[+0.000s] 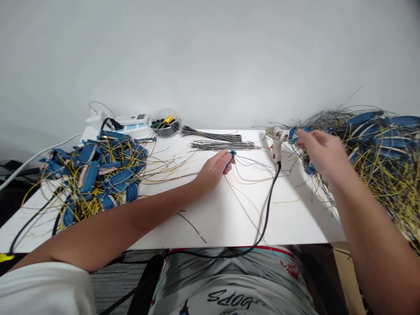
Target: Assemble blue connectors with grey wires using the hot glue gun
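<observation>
White sleeve (46, 288) nearest; beyond, our left hand (213, 169) pinches a short blue piece (232, 154) over the table (206, 205).
We judge it light and firm, best held by its body; its trailing yellow and dark wires (243, 182) look thin, probably easily bent. Our right hand (316, 144), fingers bunched, is beside the gun (277, 142); we cannot tell whether it grips anything.

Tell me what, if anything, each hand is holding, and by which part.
The left hand holds a blue piece behind its exposed far end; whether the right hand holds anything cannot be told.
</observation>
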The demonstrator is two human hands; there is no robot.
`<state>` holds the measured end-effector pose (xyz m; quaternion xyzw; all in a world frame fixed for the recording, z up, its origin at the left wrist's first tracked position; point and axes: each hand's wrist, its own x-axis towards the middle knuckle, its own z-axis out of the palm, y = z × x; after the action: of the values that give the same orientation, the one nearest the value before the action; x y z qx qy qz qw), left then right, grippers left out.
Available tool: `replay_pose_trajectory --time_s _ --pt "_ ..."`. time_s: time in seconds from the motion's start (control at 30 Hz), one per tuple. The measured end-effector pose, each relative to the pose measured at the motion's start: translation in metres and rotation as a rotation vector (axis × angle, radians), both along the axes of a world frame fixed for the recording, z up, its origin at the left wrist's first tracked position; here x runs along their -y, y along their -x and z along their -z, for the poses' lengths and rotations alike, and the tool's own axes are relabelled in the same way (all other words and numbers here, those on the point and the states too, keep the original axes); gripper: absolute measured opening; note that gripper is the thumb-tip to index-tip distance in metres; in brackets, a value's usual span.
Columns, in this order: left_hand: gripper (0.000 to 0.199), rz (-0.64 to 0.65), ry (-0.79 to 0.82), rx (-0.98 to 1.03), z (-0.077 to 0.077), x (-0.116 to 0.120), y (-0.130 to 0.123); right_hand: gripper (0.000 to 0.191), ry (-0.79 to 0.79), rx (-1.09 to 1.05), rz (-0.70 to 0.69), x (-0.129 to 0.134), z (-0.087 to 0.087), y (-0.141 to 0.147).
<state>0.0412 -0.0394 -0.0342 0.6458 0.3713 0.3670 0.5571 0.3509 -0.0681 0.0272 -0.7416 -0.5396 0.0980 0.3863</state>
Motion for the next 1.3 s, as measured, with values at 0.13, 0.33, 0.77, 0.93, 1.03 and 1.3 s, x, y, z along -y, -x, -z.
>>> replay_pose_trajectory --time_s 0.13,0.33,0.77,0.93,1.03,1.3 --pt "0.037 0.009 -0.051 0.069 0.002 0.0 -0.001 0.053 0.238 0.092 -0.105 -0.008 0.024 0.013" --pt "0.039 -0.067 -0.082 0.061 -0.008 0.005 -0.003 0.034 0.211 -0.044 -0.107 -0.047 0.032 0.03" --pt "0.043 0.01 0.495 0.354 -0.032 -0.025 0.029 0.045 -0.082 -0.57 -0.685 -0.004 -0.004 0.081" --pt "0.033 0.013 0.531 0.45 -0.02 -0.024 0.033 0.044 0.119 -0.534 -0.804 0.004 0.02 0.092" --pt "0.037 0.008 0.513 0.45 -0.017 -0.026 0.035 0.036 0.19 -0.565 -0.828 0.002 0.032 0.092" --pt "0.044 0.038 0.406 0.352 -0.01 -0.025 0.033 0.032 0.268 -0.582 -0.816 0.001 0.051 0.096"
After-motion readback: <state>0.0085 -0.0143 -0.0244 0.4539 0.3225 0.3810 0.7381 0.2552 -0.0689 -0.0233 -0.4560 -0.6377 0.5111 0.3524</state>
